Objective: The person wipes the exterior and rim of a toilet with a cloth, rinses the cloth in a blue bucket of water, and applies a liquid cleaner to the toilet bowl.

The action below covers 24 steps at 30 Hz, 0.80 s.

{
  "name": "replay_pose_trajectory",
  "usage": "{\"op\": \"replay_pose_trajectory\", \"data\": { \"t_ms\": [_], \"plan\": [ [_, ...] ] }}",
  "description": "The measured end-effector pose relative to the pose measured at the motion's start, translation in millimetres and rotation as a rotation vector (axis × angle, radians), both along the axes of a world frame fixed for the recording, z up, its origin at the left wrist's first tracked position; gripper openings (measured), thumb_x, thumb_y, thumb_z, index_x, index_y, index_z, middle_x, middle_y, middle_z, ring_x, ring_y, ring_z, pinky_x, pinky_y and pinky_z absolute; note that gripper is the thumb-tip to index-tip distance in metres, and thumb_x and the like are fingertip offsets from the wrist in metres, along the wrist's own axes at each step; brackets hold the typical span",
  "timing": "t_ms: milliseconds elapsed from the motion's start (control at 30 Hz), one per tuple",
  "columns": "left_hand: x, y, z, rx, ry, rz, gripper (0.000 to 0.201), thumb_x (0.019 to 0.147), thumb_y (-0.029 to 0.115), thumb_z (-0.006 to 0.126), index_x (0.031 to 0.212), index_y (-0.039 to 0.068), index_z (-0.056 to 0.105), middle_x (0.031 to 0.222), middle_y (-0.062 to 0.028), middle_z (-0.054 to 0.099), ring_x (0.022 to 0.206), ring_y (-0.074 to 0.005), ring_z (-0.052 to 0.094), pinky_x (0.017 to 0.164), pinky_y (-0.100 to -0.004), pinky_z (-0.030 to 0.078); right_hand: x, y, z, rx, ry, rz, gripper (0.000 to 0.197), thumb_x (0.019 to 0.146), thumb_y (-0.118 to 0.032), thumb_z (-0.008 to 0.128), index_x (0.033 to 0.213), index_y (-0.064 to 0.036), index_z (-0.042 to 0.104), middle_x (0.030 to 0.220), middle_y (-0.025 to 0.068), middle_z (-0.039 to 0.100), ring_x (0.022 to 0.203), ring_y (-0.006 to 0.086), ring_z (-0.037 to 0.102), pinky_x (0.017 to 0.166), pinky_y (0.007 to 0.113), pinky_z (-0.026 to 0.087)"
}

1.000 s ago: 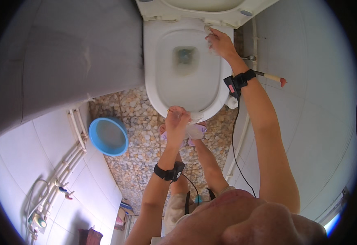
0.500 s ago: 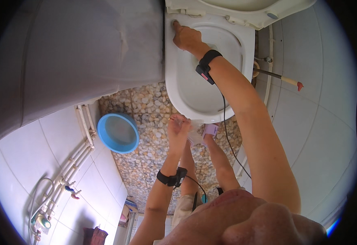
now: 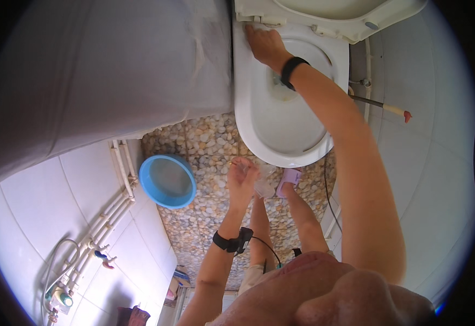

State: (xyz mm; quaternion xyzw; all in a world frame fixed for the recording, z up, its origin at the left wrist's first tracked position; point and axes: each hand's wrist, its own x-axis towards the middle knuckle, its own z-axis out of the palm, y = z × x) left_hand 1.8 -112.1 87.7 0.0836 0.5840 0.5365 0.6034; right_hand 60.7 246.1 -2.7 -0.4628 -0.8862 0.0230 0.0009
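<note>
- Toilet (image 3: 259,117): white bowl at top centre, seat and lid (image 3: 329,16) raised, standing on a pebble floor (image 3: 205,141).
- Right hand (image 3: 266,43): fingers together, pressed flat on the rim's back left corner, near the hinge.
- Left hand (image 3: 241,176): hangs below the bowl's front edge, fingers loosely curled; whether it pinches anything cannot be told.
- Blue basin (image 3: 168,181): on the floor, left of the toilet.

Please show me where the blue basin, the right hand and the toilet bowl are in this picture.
blue basin (image 3: 168,181): head view, on the inside bottom of the basin.
right hand (image 3: 266,44): head view, on the back of the hand, which rests on the rear rim.
toilet bowl (image 3: 246,108): head view, on the bare left rim.
</note>
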Motion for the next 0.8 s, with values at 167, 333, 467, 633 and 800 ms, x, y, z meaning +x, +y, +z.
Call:
{"op": "replay_pose_trajectory", "data": {
  "t_ms": [167, 333, 467, 633, 800],
  "plan": [
    [10, 1, 2, 0.028, -0.082, 0.048, 0.02, 0.088, -0.004, 0.058, 0.1, 0.006, 0.046, 0.092, -0.0021, 0.052, 0.081, -0.0096, 0.054, 0.069, -0.0247, 0.048, -9, -10, 16, -0.122, -0.064, -0.042, 0.045, 0.089, -0.008, 0.049, 0.134, -0.0097, 0.048, 0.09, 0.0134, 0.07, 0.082, 0.0296, 0.07, 0.068, 0.041, 0.052],
    [12, 10, 5, 0.02, -0.101, -0.024, 0.02, 0.088, -0.004, 0.058, 0.1, 0.007, 0.046, 0.092, -0.0022, 0.052, 0.083, -0.0094, 0.054, 0.071, -0.0244, 0.048, -34, 17, 9, 0.007, -0.109, -0.05, 0.025, 0.087, -0.01, 0.052, 0.11, -0.0076, 0.061, 0.082, 0.0132, 0.07, 0.08, 0.027, 0.07, 0.063, 0.04, 0.053],
    [1, -2, -2, 0.056, -0.034, 0.026, 0.02, 0.088, -0.004, 0.057, 0.1, 0.006, 0.045, 0.092, -0.0027, 0.052, 0.084, -0.0093, 0.053, 0.072, -0.0244, 0.048, -22, -25, 5, 0.026, 0.019, 0.001, 0.026, 0.087, -0.011, 0.054, 0.111, -0.0028, 0.054, 0.084, 0.0097, 0.069, 0.073, 0.0229, 0.069, 0.059, 0.035, 0.049],
    [2, -4, -1, 0.072, -0.03, 0.008, 0.02, 0.088, -0.005, 0.057, 0.1, 0.005, 0.045, 0.091, -0.0028, 0.052, 0.083, -0.0093, 0.054, 0.072, -0.0236, 0.048, -25, -7, 7, 0.11, -0.011, -0.061, 0.019, 0.087, -0.012, 0.054, 0.104, -0.0073, 0.061, 0.083, 0.0085, 0.071, 0.074, 0.0213, 0.07, 0.059, 0.035, 0.05],
    [2, -3, -8, 0.05, -0.079, -0.017, 0.023, 0.085, -0.002, 0.06, 0.1, 0.009, 0.046, 0.094, -0.0019, 0.052, 0.081, -0.01, 0.054, 0.07, -0.0249, 0.048, -40, 19, 11, 0.065, -0.147, -0.031, 0.021, 0.09, -0.012, 0.052, 0.103, -0.0114, 0.068, 0.086, 0.0074, 0.071, 0.081, 0.0218, 0.07, 0.061, 0.035, 0.051]
  ]
}}
